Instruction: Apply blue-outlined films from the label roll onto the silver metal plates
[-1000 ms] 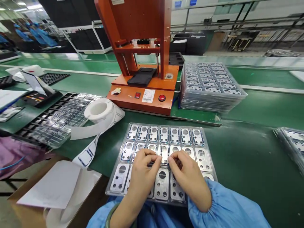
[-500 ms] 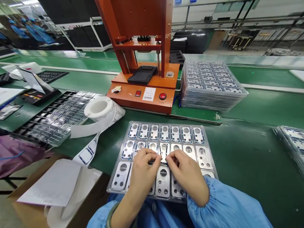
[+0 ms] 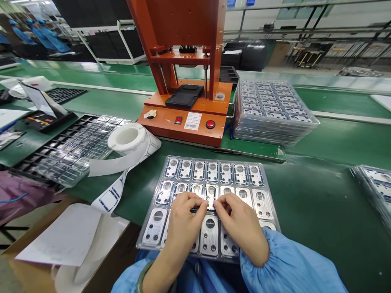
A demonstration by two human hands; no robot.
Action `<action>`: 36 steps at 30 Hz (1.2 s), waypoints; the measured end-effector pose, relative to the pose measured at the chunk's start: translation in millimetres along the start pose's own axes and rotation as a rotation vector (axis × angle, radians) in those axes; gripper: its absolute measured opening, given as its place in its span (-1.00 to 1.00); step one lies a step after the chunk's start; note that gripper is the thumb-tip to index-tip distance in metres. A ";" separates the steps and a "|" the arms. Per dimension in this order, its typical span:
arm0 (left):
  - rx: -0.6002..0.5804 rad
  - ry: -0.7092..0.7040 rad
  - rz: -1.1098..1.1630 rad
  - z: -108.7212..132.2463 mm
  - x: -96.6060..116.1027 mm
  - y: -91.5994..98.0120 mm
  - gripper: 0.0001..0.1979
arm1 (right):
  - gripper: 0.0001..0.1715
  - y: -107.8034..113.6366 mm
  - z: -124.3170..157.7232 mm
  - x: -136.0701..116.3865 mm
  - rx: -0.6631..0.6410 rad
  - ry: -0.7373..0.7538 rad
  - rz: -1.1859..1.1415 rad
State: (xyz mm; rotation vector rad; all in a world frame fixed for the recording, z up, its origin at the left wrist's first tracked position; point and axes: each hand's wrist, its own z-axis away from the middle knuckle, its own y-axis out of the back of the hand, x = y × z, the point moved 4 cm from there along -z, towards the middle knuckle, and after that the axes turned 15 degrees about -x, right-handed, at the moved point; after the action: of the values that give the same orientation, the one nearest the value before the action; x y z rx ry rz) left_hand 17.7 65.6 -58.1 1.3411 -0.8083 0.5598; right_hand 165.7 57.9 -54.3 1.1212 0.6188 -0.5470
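Note:
A clear plastic tray (image 3: 269, 199) in front of me holds rows of silvery metal plates with round holes. Several plates in the back row and at the left carry blue and dark edging. My left hand (image 3: 187, 217) is closed in a pinch over the middle row, at the left side of one metal plate (image 3: 211, 190). From the right, my right hand (image 3: 236, 219) pinches at the same plate. Between the fingertips shows a thin dark-edged adhesive frame (image 3: 215, 200), held low over or against the plate; exact contact is hidden.
A roll of white backing tape (image 3: 126, 138) with frame-shaped stickers (image 3: 111, 197) lies left. Behind stands an orange press (image 3: 183, 126), beside a stack of filled trays (image 3: 271, 126). More trays (image 3: 377, 183) sit at the right edge, a black tray (image 3: 33, 158) at left, a cardboard box (image 3: 122, 248) below.
Hands and tray stay almost in place, both hands still pinching at the same plate. The view has shifted very slightly.

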 end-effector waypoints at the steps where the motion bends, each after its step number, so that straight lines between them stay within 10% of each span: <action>1: -0.001 -0.001 0.001 0.0 -0.2 0.0 -0.84 | -0.80 0.1 0.0 0.0 0.000 -0.004 0.000; 36: -0.003 -0.065 -0.160 1.1 5.0 -0.1 -0.87 | -0.76 1.1 -1.9 0.3 0.038 0.032 0.004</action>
State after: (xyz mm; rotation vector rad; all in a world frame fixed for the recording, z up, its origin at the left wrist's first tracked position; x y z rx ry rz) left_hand 20.7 64.1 -54.2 1.4128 -0.7464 0.3905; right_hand 166.3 60.1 -54.3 1.1684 0.6359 -0.5406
